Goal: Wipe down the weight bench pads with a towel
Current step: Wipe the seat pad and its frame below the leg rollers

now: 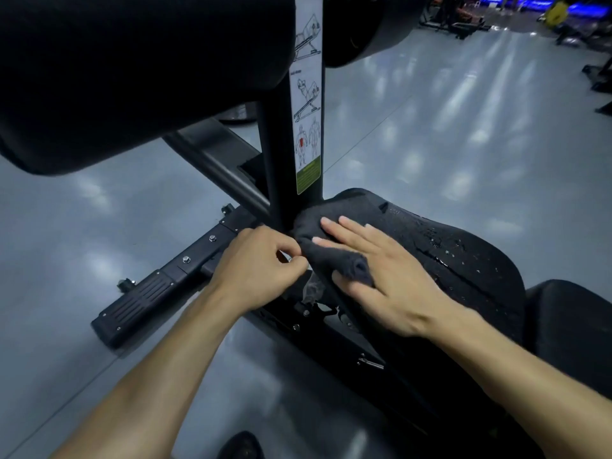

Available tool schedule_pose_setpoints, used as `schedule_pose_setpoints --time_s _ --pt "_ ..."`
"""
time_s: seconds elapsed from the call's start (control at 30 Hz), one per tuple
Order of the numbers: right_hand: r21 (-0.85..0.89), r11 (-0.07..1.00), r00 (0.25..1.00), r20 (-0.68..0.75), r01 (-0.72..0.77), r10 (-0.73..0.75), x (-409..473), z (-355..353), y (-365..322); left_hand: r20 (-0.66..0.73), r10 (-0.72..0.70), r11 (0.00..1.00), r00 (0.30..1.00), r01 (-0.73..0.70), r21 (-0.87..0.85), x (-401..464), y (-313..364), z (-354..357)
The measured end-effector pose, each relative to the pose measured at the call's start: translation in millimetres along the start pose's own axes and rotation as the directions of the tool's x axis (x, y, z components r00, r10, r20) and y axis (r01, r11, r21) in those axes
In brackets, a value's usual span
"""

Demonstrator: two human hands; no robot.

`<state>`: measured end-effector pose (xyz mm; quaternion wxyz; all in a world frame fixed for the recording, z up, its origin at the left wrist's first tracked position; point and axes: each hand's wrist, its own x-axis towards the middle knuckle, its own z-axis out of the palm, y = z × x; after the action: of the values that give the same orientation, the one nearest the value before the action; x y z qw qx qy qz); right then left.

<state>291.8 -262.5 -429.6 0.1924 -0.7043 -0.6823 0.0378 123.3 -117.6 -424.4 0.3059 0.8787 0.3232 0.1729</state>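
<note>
A dark grey towel [326, 251] lies bunched on the front end of a black seat pad [463, 256], which carries water droplets. My right hand [381, 276] lies on the towel, fingers spread over it and thumb wrapped under its rolled edge. My left hand [261, 266] pinches the towel's left corner between thumb and fingers, close to the black upright post [281, 160]. A second black pad [569, 326] sits to the right of the seat. A large black roller pad [132, 77] hangs above on the left.
An exercise instruction sticker [308, 104] runs down the post. The bench's black base bar with a ribbed foot plate [145, 299] lies on the glossy grey floor [447, 127]. Other gym machines [463, 18] stand far back right. A dark shoe tip [241, 447] shows at the bottom.
</note>
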Motion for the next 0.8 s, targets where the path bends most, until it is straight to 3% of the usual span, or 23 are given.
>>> schedule_pose_setpoints --time_s 0.1,0.17,0.27,0.37,0.43,0.67,0.8 --pt "0.171 0.961 0.969 -0.078 -0.219 0.235 40 -12 28 -0.066 -0.026 0.999 0.997 0.024 -0.031 -2 1 -1" --pt "0.154 0.925 0.922 -0.120 -0.349 0.368 60 -13 29 -0.124 -0.051 0.997 0.991 0.044 -0.063 -4 -1 -2" --pt "0.062 0.961 0.957 -0.093 -0.270 0.275 36 3 0 -0.203 -0.057 0.996 0.978 0.043 -0.073 -4 -3 -3" --pt "-0.130 0.992 0.999 0.035 -0.003 0.008 -24 18 -31 -0.230 -0.060 0.996 0.971 0.044 -0.077 -2 -4 -4" --pt "-0.236 0.966 0.989 0.130 0.103 -0.074 -40 25 -30 -0.225 -0.054 0.997 0.973 0.039 -0.070 -1 -4 -4" --pt "-0.095 0.995 1.000 -0.003 -0.030 0.030 5 13 -27 -0.249 -0.051 0.996 0.967 0.031 -0.083 -10 -12 -11" --pt "0.148 0.943 0.949 -0.057 -0.298 0.309 41 -15 -13 -0.234 -0.061 0.996 0.970 0.042 -0.085 -21 -17 -16"
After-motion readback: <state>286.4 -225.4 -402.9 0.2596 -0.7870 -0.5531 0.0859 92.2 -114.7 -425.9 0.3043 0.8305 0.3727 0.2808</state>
